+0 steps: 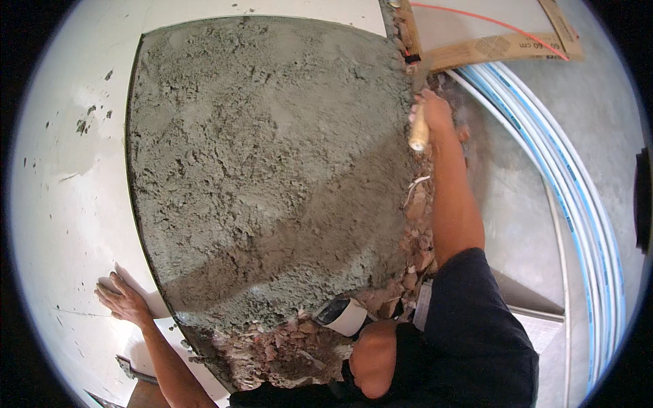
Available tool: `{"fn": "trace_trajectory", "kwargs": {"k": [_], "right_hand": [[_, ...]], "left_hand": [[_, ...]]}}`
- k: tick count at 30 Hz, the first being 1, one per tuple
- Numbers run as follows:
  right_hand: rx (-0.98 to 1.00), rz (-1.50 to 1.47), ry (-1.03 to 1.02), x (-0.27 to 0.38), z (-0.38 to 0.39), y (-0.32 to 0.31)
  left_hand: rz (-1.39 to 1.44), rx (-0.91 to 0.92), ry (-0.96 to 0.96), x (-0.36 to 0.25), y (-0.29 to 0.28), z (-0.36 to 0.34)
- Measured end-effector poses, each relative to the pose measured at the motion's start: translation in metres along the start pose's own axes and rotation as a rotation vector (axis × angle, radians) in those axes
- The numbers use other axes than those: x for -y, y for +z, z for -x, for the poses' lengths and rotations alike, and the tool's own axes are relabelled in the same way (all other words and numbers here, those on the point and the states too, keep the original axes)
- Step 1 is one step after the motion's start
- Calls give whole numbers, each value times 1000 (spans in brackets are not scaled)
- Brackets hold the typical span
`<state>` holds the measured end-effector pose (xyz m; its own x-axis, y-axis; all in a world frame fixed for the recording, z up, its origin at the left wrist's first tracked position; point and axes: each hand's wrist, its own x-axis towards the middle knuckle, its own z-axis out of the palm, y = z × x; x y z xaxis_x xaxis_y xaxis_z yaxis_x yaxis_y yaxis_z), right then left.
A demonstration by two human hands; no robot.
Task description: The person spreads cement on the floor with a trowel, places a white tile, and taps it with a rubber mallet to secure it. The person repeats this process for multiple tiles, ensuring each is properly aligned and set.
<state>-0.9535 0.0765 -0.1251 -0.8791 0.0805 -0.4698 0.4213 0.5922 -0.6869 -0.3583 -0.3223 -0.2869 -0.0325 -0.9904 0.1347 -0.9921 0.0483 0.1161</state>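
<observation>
A wide bed of wet grey mortar (265, 163) with a rough, pitted surface spreads in front of me. My right hand (434, 110) is closed around the wooden handle of a trowel (419, 136) at the mortar's right edge. The trowel's blade points away from me, and most of it is hard to make out. On the left, my left hand (124, 299) lies flat with its fingers spread on a white tile (75, 204), beside the mortar's edge. Nothing is in that hand.
Broken rubble (286, 350) lines the near and right sides of the mortar. A coil of white and blue pipe (544, 136) lies at right. Cardboard strips (503, 51) edge a pale slab at far right. My bent knee (374, 357) is close to the rubble.
</observation>
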Motion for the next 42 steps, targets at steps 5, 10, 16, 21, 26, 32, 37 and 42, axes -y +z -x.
{"fn": "trace_trajectory", "kwargs": {"k": [5, 10, 16, 21, 26, 32, 37, 42], "right_hand": [[249, 105, 66, 16, 14, 28], [268, -31, -73, 25, 28, 124], [575, 502, -184, 55, 35, 110], [695, 869, -219, 6, 110, 90], [874, 1035, -648, -83, 209, 76], [785, 825, -460, -81, 234, 92], [828, 917, -850, -141, 306, 116], [947, 1011, -857, -155, 365, 78]], "left_hand": [[16, 8, -5, -2, -2, 1], [7, -16, 17, 2, 2, 0], [0, -1, 55, 4, 3, 1], [70, 12, 64, -3, -4, 6], [210, 95, 43, -1, -10, 0], [380, 181, 152, 40, -67, 61], [11, 738, 800, 130, -169, 214], [88, 1060, 363, 260, -255, 310]]}}
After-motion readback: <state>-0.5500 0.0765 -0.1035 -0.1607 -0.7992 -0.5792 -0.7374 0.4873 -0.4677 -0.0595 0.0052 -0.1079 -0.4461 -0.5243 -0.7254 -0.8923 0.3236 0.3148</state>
